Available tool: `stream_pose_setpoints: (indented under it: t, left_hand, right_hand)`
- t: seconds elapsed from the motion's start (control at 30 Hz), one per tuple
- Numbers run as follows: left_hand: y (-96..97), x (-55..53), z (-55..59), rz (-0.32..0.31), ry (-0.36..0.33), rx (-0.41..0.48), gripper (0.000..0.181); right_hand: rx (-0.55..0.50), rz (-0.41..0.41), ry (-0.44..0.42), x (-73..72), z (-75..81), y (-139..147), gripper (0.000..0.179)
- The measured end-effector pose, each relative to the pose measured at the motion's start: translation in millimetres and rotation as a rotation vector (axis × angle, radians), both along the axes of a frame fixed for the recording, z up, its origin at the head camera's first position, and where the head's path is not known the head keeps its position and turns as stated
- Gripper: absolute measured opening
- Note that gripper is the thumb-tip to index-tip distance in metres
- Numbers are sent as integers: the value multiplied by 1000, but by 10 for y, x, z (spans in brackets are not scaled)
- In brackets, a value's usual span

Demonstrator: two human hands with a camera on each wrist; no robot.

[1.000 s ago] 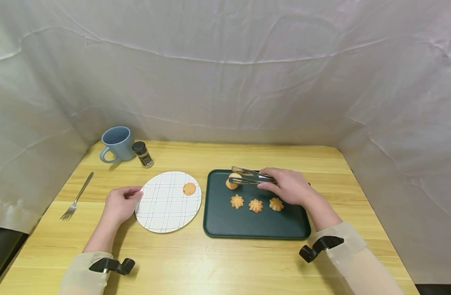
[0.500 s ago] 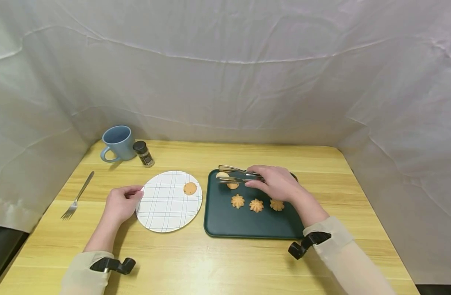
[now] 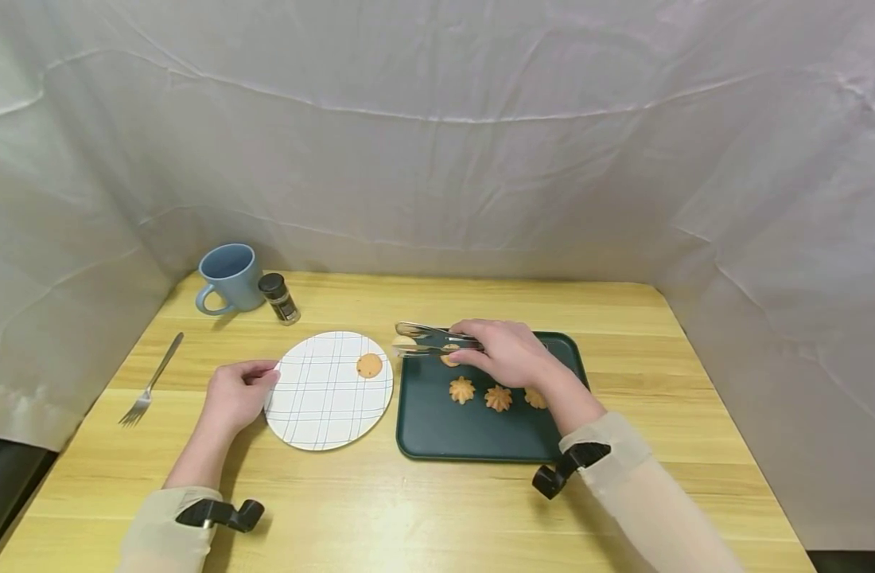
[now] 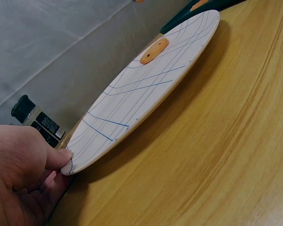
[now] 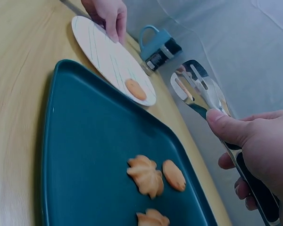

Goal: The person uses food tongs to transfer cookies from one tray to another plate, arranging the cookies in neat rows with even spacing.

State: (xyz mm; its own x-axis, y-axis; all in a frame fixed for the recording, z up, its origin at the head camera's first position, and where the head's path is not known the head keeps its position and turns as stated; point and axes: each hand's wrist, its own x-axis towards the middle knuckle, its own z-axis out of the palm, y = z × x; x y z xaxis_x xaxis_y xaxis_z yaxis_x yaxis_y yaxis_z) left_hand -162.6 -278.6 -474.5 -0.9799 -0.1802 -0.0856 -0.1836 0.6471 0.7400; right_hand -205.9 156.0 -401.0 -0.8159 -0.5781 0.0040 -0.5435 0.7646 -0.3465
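Observation:
In the head view my right hand (image 3: 505, 350) grips metal serving tongs (image 3: 433, 346) above the far left corner of the dark green tray (image 3: 473, 438). A pale round cookie (image 3: 403, 342) sits between the tong tips; in the right wrist view the broad tong blade (image 5: 191, 82) hides it. My left hand (image 3: 237, 394) pinches the left rim of a white plate (image 3: 323, 414) with blue lines, thumb on top in the left wrist view. One round cookie (image 3: 369, 365) lies near the plate's right side. On the tray are another round cookie (image 5: 174, 175) and several fluted cookies (image 3: 461, 390).
A blue mug (image 3: 230, 278) and a black-capped spice jar (image 3: 280, 299) stand at the back left of the wooden table (image 3: 380, 509). Left of the plate lies a fork (image 3: 151, 380). Grey-white cloth (image 3: 437, 183) encloses the back and sides.
My right hand has moved left with the tongs and cookie, from over the tray to its left edge near the plate. My left hand stays at the plate rim.

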Motion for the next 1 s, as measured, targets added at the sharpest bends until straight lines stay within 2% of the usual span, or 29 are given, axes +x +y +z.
stream_pose_setpoints:
  t: [0.57,0.8,1.0]
  left_hand:
    - [0,-3,7,-3,-3,11,32]
    - [-11,-11,-9,1,3,0,32]
    - [-15,-13,-17,1,15,0,31]
  right_hand:
    - [35,67,10,-73,-113,-457,59]
    - [46,109,20,-92,-185,-658,55]
    - [36,113,12,-91,-239,-795,55]
